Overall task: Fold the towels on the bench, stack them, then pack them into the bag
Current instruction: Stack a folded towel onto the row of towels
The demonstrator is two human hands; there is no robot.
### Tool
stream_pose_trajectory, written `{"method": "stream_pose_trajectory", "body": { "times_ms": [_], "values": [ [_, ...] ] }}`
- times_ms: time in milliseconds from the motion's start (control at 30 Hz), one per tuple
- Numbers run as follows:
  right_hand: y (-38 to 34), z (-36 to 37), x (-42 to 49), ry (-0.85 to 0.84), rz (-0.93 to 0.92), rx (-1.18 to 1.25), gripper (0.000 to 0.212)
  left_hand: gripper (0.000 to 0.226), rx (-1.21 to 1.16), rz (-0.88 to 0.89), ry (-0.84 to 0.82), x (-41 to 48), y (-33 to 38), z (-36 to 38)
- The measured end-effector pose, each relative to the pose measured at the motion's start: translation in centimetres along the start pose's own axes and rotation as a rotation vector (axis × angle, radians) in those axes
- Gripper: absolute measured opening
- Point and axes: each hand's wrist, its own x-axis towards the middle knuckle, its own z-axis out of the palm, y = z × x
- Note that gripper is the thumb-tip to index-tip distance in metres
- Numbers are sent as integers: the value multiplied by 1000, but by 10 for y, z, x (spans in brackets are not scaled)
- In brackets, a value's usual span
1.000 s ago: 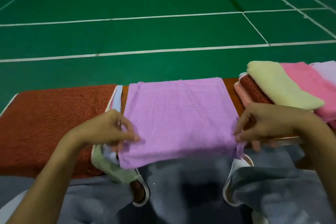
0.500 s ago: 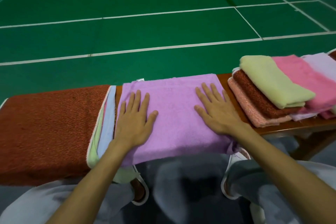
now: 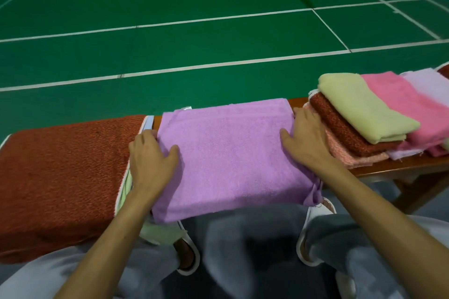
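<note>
A: Item: purple towel (image 3: 230, 153), folded terry rectangle with a soft looped pile, at the middle of the bench (image 3: 401, 170), near edge overhanging
B: Hands?
A: Left hand (image 3: 150, 160) pinches its left edge, thumb on top. Right hand (image 3: 306, 138) lies along its right edge, thumb spread; whether the fingers tuck under, cannot tell. Probably squaring it to lift
B: Neighbours?
A: Folded stack (image 3: 364, 114) at the right end; rust towel (image 3: 60, 177), coarse weave, spread flat at the left
</note>
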Motion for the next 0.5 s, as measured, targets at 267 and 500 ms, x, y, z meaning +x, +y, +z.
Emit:
{"method": "stream_pose_trajectory", "body": {
  "times_ms": [267, 500],
  "values": [
    [-5, -5, 6, -67, 88, -53, 42, 52, 100, -28, 0, 1, 4, 2],
    [-7, -14, 4, -136, 10, -69, 25, 40, 59, -9, -35, 12, 1, 0]
  ]
}}
